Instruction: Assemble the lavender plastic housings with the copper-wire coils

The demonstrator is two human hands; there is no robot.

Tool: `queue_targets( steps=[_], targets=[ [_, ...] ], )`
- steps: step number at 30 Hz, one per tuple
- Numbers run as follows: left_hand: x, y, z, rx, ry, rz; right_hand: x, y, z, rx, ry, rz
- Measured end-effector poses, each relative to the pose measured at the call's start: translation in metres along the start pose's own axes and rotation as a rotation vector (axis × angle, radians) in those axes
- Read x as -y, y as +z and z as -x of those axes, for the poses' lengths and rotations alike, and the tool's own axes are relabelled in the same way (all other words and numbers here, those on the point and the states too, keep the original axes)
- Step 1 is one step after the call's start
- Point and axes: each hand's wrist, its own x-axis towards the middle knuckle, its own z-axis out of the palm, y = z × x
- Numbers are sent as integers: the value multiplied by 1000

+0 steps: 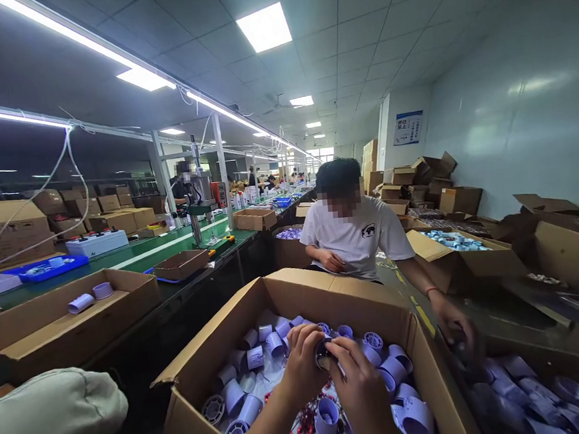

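Observation:
My left hand (304,363) is wrapped around a small round part (324,356) with a dark inside, mostly covered by fingers. From the other side, the fingers of my right hand (356,372) press at its edge. Both hands hover over an open cardboard box (218,329). Inside it lie many lavender plastic cups (327,420), some upright and others tipped over, a few showing slotted ends. Between them is a pile of small red and black parts with thin wires (303,430).
A co-worker in a white T-shirt (356,238) sits opposite, one hand over a box of lavender parts (534,398) at right. Along the left runs a green bench (142,252) bearing a press (198,204) and a long carton (125,290) with two lavender pieces.

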Motion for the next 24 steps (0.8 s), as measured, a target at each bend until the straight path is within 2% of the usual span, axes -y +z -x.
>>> queue_targets(
  steps=[4, 16, 21, 24],
  targets=[
    [-2, -1, 0, -8, -8, 56, 4, 1, -1, -30, 7, 71],
    [-2, -2, -3, -18, -58, 164, 6, -4, -5, 90, 63, -123],
    [-2, -1, -1, 96, -122, 315, 8, -3, -7, 63, 206, -220],
    [-5, -2, 0, 147, -152, 322, 7, -1, -7, 33, 373, -280]
  ],
)
